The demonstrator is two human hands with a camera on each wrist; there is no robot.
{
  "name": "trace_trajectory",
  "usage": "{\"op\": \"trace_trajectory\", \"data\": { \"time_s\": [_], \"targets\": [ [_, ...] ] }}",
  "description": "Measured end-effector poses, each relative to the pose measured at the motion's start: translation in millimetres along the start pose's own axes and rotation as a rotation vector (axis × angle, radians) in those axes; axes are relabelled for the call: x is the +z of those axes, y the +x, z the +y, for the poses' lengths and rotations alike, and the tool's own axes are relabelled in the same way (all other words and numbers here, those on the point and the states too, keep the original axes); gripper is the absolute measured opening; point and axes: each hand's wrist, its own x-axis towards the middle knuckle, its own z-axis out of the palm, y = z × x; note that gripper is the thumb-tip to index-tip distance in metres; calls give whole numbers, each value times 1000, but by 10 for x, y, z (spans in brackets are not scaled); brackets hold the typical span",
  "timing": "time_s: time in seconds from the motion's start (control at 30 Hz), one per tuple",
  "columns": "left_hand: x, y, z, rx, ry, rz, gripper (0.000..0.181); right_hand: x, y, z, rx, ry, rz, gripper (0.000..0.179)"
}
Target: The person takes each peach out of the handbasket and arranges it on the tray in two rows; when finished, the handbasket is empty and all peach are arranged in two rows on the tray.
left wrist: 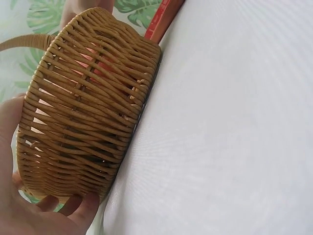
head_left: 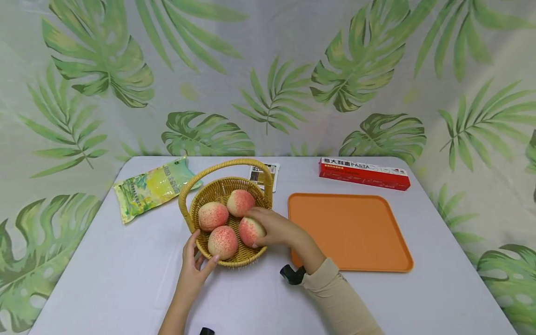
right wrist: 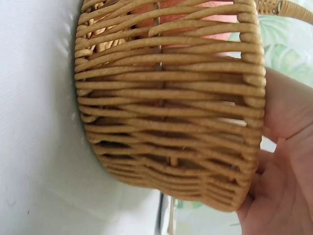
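Note:
A woven wicker basket (head_left: 229, 264) with a tall arched handle (head_left: 226, 163) stands on the table, and several red-and-cream peaches lie inside it. My left hand (head_left: 196, 266) holds the basket's near-left side; in the left wrist view its fingers (left wrist: 88, 210) curl along the woven wall. Reaching over the right rim, my right hand (head_left: 274, 228) grips the rightmost peach (head_left: 250, 231) within the basket. Beside it sit a back peach (head_left: 240, 203), a left peach (head_left: 212, 216) and a front peach (head_left: 223, 243). The basket wall partly hides the right fingers in the right wrist view.
Just right of the basket lies an orange tray (head_left: 347, 232). A red pasta box (head_left: 364, 174) is behind the tray. At the back left rests a yellow-green packet (head_left: 155, 188), and a small flat packet (head_left: 274, 174) lies behind the basket, partly covered by it.

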Motion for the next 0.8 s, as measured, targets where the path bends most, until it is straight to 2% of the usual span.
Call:
{"op": "trace_trajectory", "data": {
  "time_s": [0.3, 0.63, 0.8],
  "targets": [
    [4, 10, -11, -11, -6, -3, 78, 39, 4, 6, -29, -53, 59, 70],
    [1, 3, -27, -11, -7, 0, 80, 49, -41, 29, -22, 109, 109, 67],
    [-3, -1, -23, -5, -2, -6, 78, 50, -69, 33, -22, 147, 130, 67]
  ]
}}
